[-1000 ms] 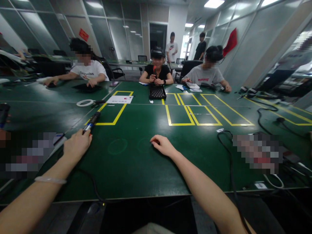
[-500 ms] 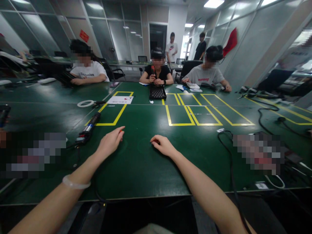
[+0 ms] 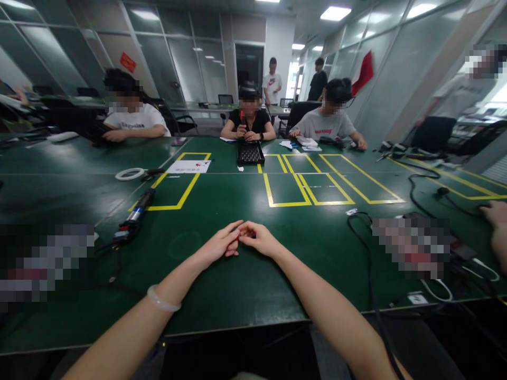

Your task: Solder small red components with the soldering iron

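My left hand (image 3: 222, 244) and my right hand (image 3: 259, 238) meet at the fingertips above the green table (image 3: 222, 301). A small red piece (image 3: 237, 237) shows between the left thumb and fingers; most of it is covered, so its kind is unclear. The right hand's fingers are curled in a pinch against the left fingertips, and whatever they hold is hidden. A pale bangle (image 3: 163, 299) circles my left wrist. Left of the hands lies a black, pen-like electric screwdriver (image 3: 134, 216) with a blue band.
Yellow tape frames (image 3: 289, 205) mark the table. A white sheet (image 3: 189, 167), a coiled white cable (image 3: 130, 174) and a black tray (image 3: 251, 153) lie farther off. A black cable (image 3: 370, 264) runs at right. Several people sit opposite; another person's hand (image 3: 497, 214) rests at the right edge.
My left hand has moved right, bringing the small red piece to my right hand; the fingertips now meet. The view has shifted slightly, and another person's hand has appeared at the right edge.
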A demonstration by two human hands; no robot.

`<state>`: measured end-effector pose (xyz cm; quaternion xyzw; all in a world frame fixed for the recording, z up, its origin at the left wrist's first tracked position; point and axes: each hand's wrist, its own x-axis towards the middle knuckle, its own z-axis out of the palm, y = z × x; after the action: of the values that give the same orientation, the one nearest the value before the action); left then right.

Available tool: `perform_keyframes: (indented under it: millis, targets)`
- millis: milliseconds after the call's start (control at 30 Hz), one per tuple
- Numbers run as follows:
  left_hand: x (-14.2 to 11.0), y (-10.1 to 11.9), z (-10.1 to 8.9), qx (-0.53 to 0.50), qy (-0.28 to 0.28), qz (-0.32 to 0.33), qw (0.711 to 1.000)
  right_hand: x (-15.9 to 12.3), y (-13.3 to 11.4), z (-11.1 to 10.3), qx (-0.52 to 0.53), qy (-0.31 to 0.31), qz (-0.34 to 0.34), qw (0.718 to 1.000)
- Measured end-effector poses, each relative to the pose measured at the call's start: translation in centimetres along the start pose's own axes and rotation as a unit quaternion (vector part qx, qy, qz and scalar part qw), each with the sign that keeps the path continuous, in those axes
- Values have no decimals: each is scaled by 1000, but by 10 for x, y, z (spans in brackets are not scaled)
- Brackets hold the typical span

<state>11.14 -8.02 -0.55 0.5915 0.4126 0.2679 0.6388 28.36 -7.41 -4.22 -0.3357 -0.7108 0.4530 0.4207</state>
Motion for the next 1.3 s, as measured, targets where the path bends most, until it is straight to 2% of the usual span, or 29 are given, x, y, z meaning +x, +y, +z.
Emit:
perform_keyframes:
  millis: [133, 233, 400, 600, 800, 1000, 1200, 1300]
  targets:
    - [-4, 0, -1, -18, -5, -16, 1000, 0, 3, 1, 18, -19, 8, 1000]
    - [-3, -2, -1, -7, -3, -3, 1000, 0, 4, 2, 25, -22, 16, 999]
    - [2, -4, -1, 54, 54, 34, 997, 0, 4, 0, 5, -3, 41, 999]
    - [3, -6, -2, 214, 100, 145, 961, 0, 3, -5, -10, 24, 56, 998]
    - [2, -8, -5, 253, 121, 170, 945, 0, 5, -4, -8, 26, 53, 998]
    - [1, -7, -6, 253, 129, 163, 945, 1, 5, -3, 58, 46, 53, 996]
    - [-2, -3, -3, 239, 116, 136, 954, 0, 2, -5, 38, 46, 48, 997]
    - [-3, 1, -12, 284, 99, 141, 943, 0, 3, -6, 27, 42, 52, 997]
